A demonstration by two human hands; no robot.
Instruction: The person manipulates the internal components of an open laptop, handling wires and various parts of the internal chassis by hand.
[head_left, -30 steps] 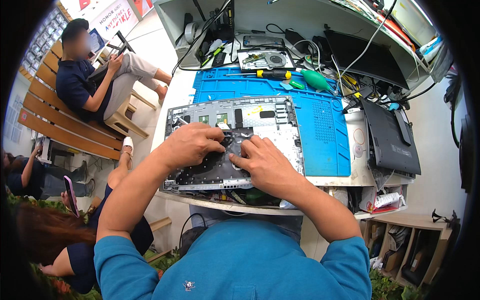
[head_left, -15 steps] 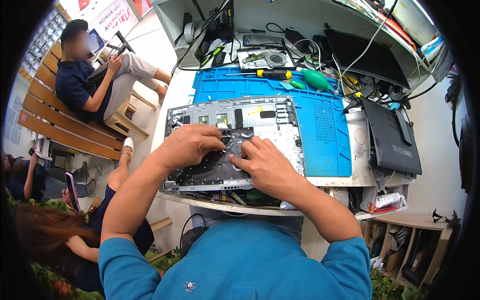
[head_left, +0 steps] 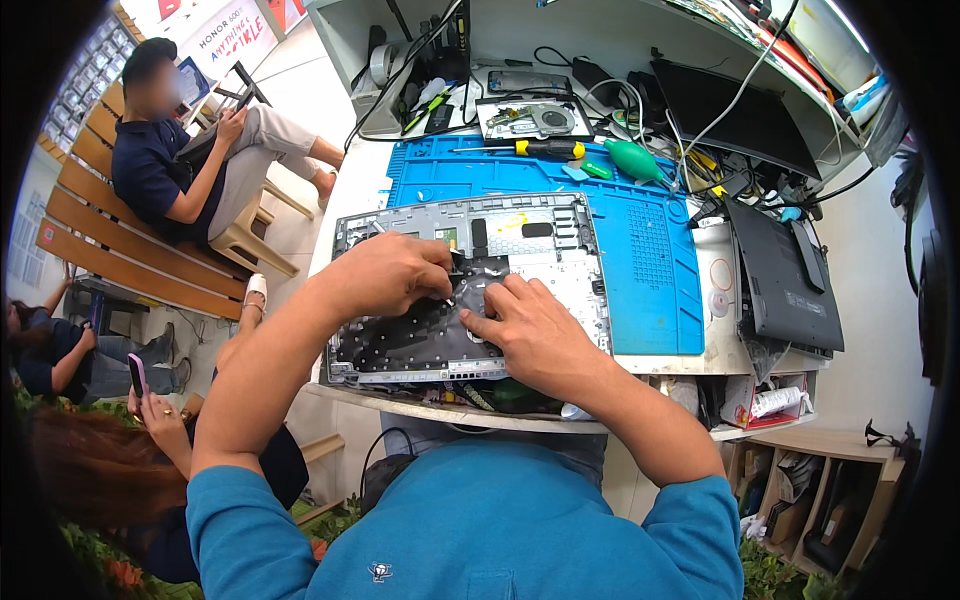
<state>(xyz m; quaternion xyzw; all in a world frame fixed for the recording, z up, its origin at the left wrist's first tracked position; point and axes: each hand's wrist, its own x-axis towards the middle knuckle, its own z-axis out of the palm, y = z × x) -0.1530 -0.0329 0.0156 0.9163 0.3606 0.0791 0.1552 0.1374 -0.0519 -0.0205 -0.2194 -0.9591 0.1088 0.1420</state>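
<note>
A silver laptop chassis (head_left: 560, 270), its underside up, lies at the desk's front with a black sheet (head_left: 395, 335) over its lower part. My left hand (head_left: 395, 275) is over the sheet's upper middle, fingertips curled in a pinch on something small that I cannot make out. Just right of it, my right hand (head_left: 525, 330) rests on the sheet and chassis, thumb pointing left and apart from the bent fingers, gripping nothing visible.
Behind are a blue mat (head_left: 645, 270), yellow-black screwdriver (head_left: 545, 149), green blower (head_left: 630, 158), laptop parts and cables; at right, a black laptop (head_left: 780, 280). A seated person (head_left: 170, 170) is left; others are at lower left, one holding a phone (head_left: 138, 375).
My left hand has moved slightly down and left from higher on the sheet. My right hand barely moves. At lower left, a person's hand has come from the hair to the phone.
</note>
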